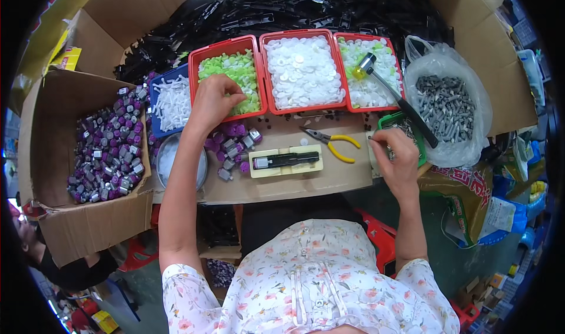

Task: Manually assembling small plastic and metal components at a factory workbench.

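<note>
My left hand (215,103) reaches over the red tray of light green plastic pieces (250,70), its fingertips bent together at the pieces; what they pinch is hidden. My right hand (397,160) is at the edge of a small green tray (419,141) of small metal parts, thumb and forefinger drawn together; anything between them is too small to name. Between my hands, a cream fixture block (285,173) holds a long black part (294,158) with a grey metal-and-plastic motor-like piece (261,164) at its left end. Yellow-handled pliers (336,143) lie behind it, apart from both hands.
Purple-and-grey pieces fill a cardboard box (44,140) at left; more lie loose (231,148). White discs fill a middle red tray (303,72). A hammer (406,104) rests across the right tray. A plastic bag (479,101) holds metal parts. Black parts (282,10) pile behind.
</note>
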A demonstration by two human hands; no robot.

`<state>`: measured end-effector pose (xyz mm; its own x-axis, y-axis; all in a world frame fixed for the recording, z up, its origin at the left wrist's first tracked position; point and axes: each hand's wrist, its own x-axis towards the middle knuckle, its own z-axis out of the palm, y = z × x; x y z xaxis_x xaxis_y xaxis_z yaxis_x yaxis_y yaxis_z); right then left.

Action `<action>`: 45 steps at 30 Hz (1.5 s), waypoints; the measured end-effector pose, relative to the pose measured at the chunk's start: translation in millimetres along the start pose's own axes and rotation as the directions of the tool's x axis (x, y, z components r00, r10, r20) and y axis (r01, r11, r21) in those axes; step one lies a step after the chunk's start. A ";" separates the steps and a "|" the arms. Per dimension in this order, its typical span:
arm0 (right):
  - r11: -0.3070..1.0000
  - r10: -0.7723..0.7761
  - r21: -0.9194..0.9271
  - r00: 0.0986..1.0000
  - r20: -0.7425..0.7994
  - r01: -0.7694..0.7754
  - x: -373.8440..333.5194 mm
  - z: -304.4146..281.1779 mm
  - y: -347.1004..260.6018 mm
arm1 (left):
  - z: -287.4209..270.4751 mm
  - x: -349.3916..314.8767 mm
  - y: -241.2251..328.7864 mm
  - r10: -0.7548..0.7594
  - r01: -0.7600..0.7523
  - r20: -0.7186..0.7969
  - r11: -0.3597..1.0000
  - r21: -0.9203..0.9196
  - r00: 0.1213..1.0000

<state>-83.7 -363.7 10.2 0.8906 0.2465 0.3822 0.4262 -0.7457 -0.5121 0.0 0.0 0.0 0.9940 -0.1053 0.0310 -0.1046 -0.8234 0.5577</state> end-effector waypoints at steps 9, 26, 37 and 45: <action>0.981 -0.138 0.136 0.990 0.003 0.137 21.6 20.4 -36.0 | -3.4 -14.5 -8.7 0.137 -0.130 -0.057 0.985 0.112 0.989; 0.916 -0.227 0.340 0.974 -0.004 0.215 36.6 45.2 -61.3 | 5.0 -22.2 -14.4 0.198 -0.178 -0.260 0.979 0.097 0.945; 0.879 -0.168 0.451 0.986 -0.016 0.157 36.4 52.1 -62.3 | 9.1 -15.6 -6.5 0.210 -0.194 -0.267 0.977 0.083 0.941; 0.835 -0.196 0.517 0.980 -0.040 0.188 48.4 72.4 -83.9 | 13.6 -60.2 35.9 -0.290 0.149 0.003 0.484 -0.862 0.957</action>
<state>-64.9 -244.4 15.9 0.7830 0.3628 0.5052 0.6052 -0.2569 -0.7535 -64.1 -30.8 6.9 0.9814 0.1368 -0.1346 0.1264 0.0669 0.9897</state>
